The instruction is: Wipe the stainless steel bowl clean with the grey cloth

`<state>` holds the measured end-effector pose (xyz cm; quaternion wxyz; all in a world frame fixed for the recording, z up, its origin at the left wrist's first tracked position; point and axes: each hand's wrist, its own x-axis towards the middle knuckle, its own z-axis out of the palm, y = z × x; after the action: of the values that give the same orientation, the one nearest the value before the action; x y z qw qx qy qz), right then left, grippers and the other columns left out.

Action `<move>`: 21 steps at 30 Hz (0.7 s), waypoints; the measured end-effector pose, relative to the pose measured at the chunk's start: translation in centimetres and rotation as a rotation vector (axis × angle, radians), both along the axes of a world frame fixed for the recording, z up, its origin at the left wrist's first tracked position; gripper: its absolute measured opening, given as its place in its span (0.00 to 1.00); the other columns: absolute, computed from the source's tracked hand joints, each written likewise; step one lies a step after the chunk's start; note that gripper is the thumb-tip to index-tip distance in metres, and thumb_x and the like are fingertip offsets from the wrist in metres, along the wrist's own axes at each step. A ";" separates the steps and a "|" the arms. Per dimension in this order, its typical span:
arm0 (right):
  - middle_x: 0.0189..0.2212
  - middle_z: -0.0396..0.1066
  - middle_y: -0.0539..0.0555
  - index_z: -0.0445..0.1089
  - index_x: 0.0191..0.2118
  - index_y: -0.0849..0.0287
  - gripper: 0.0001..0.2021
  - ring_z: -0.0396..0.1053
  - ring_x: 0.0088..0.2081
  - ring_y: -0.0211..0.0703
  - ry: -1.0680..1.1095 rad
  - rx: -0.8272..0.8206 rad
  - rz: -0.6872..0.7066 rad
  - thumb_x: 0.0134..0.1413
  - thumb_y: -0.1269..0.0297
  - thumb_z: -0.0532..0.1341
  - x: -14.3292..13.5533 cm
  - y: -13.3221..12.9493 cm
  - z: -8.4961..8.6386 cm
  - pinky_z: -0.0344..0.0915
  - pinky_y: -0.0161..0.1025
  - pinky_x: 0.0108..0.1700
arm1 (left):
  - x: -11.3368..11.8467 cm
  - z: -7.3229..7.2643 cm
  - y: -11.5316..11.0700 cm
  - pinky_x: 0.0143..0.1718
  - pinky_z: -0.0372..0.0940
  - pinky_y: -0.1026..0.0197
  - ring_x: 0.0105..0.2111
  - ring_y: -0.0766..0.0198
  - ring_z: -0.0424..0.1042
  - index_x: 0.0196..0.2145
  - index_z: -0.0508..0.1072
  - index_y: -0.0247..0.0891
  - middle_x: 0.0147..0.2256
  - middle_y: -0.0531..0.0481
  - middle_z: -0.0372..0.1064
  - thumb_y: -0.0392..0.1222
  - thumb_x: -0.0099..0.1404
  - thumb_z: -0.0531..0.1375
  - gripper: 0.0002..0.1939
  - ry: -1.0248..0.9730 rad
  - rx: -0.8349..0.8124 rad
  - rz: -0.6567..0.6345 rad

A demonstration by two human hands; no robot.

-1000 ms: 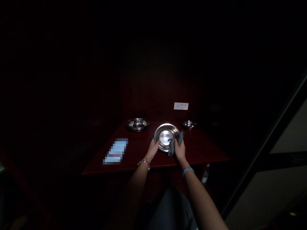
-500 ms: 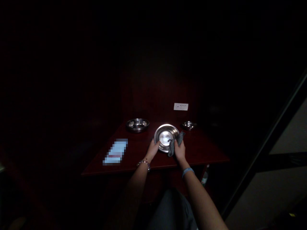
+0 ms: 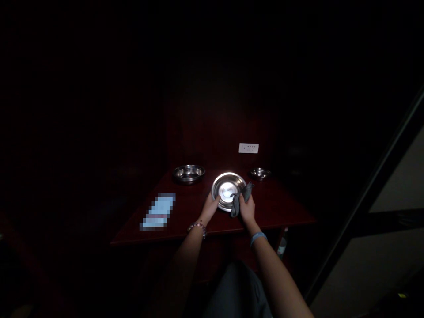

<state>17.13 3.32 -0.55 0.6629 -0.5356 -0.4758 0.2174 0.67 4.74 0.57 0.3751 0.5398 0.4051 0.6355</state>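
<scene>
A shiny steel bowl (image 3: 224, 183) is held tilted toward me above the dark red table (image 3: 195, 207). My left hand (image 3: 209, 207) grips its lower left rim, thumb on the inner side and fingers hidden behind. At the right rim, my right hand (image 3: 247, 209) is closed on a grey cloth (image 3: 236, 206), which is folded over the bowl's edge and hangs partly inside it. The right fingers are mostly hidden by the cloth and bowl.
A wider steel basin (image 3: 188, 175) stands at the table's back left, a smaller steel dish (image 3: 260, 174) at the back right. A blurred-out bright rectangle (image 3: 159, 212) lies at left. A white socket panel (image 3: 248, 148) is on the back wall; a bottle (image 3: 282, 245) stands below the table.
The whole view has shifted very slightly. Both hands keep their hold on the bowl and cloth, with hardly any visible movement.
</scene>
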 end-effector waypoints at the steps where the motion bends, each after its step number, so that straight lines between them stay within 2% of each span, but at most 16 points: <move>1: 0.43 0.81 0.59 0.74 0.49 0.58 0.19 0.79 0.46 0.51 0.000 0.001 0.000 0.58 0.53 0.60 0.0 0.0 0.0 0.73 0.43 0.51 | 0.0 -0.1 0.1 0.66 0.59 0.47 0.58 0.46 0.72 0.53 0.74 0.34 0.56 0.35 0.74 0.40 0.60 0.63 0.23 -0.002 0.005 -0.001; 7: 0.42 0.81 0.56 0.75 0.49 0.56 0.18 0.79 0.45 0.50 0.023 0.037 0.004 0.57 0.54 0.62 0.0 0.2 -0.3 0.73 0.43 0.50 | 0.0 -0.6 0.7 0.66 0.57 0.43 0.59 0.45 0.71 0.54 0.74 0.39 0.54 0.39 0.76 0.45 0.57 0.66 0.26 -0.019 0.022 -0.002; 14: 0.41 0.82 0.57 0.76 0.49 0.57 0.17 0.79 0.45 0.50 0.033 0.037 -0.009 0.57 0.55 0.62 -0.1 0.1 -0.2 0.73 0.42 0.50 | 0.1 0.0 0.0 0.67 0.57 0.48 0.58 0.46 0.72 0.53 0.73 0.33 0.56 0.34 0.73 0.36 0.60 0.62 0.22 0.005 0.005 0.009; 18: 0.41 0.82 0.55 0.75 0.50 0.57 0.18 0.79 0.45 0.49 0.036 0.027 0.000 0.57 0.54 0.62 -0.1 -0.1 0.0 0.73 0.42 0.50 | 0.0 0.2 -0.2 0.66 0.58 0.49 0.59 0.46 0.71 0.52 0.75 0.35 0.55 0.35 0.74 0.41 0.59 0.65 0.22 -0.009 0.009 0.002; 21: 0.42 0.82 0.55 0.75 0.50 0.57 0.18 0.79 0.45 0.49 0.022 0.014 0.000 0.57 0.54 0.61 -0.1 -0.3 0.2 0.73 0.42 0.50 | 0.0 0.1 -0.2 0.65 0.60 0.50 0.58 0.45 0.71 0.53 0.74 0.33 0.54 0.33 0.75 0.42 0.59 0.66 0.25 0.001 -0.013 0.010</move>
<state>17.05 3.05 -0.33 0.6721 -0.5283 -0.4700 0.2199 0.64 4.55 0.70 0.3754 0.5357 0.4120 0.6343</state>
